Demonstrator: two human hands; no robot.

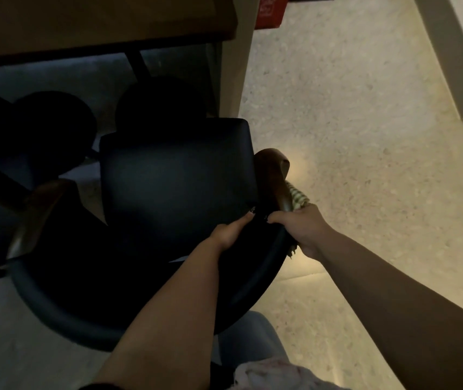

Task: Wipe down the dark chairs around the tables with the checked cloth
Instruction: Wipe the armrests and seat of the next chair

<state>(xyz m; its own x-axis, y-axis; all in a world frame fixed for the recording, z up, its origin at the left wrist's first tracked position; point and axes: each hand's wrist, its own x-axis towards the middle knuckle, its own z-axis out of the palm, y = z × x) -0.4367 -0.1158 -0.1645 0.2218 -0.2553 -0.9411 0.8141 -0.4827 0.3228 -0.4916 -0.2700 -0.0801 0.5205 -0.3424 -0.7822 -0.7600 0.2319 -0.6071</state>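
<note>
A dark padded chair (174, 175) with brown wooden arms stands below me, pushed toward a wooden table (98, 21). My right hand (302, 226) grips the checked cloth (299, 194) against the chair's right wooden arm (271, 170), where the arm meets the curved back. Only a striped green-and-white corner of the cloth shows above my fingers, and a scrap hangs below my palm. My left hand (230, 233) rests on the inside of the dark backrest, fingers straight and pointing toward the right arm. The chair's left arm (38, 209) lies in shadow.
Two round dark stools (55, 119) (160, 102) sit under the table beside black legs. A pale wall panel (236, 66) borders the chair's right. Speckled light floor (365, 136) spreads to the right, with a red box (271, 11) at the top and a pale ledge (461, 57).
</note>
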